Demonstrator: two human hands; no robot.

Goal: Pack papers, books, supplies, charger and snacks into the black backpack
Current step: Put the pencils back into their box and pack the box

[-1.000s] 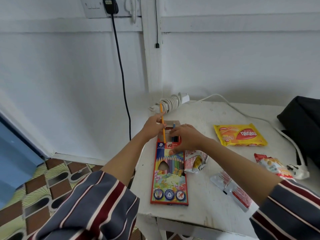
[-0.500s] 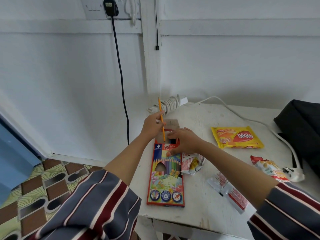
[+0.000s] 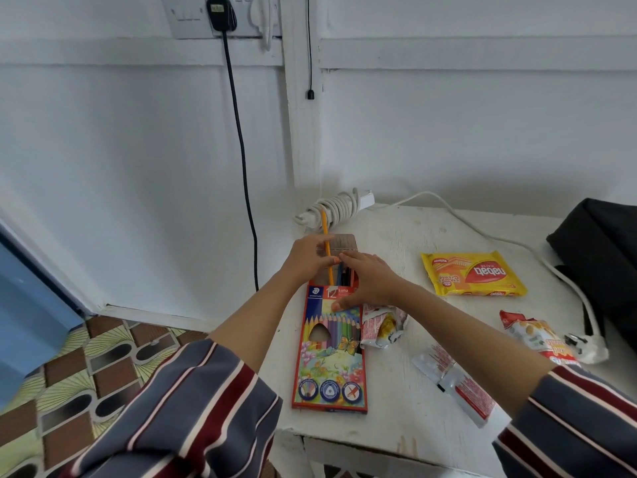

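Bright, even daylight, soft shadows, sharp focus, wide-angle bending at edges

The black backpack runs off the right edge. The right hand covers the open far end of the pencil box, hiding most pencils there. The right sleeve hides the near end of the snack packet.

This looks like a plain room in a home. A worn, white-painted table stands against a white panelled wall with a socket plate. Beside it is patterned brown-and-yellow flooring. On the table lie a wafer packet and a coloured-pencil box.
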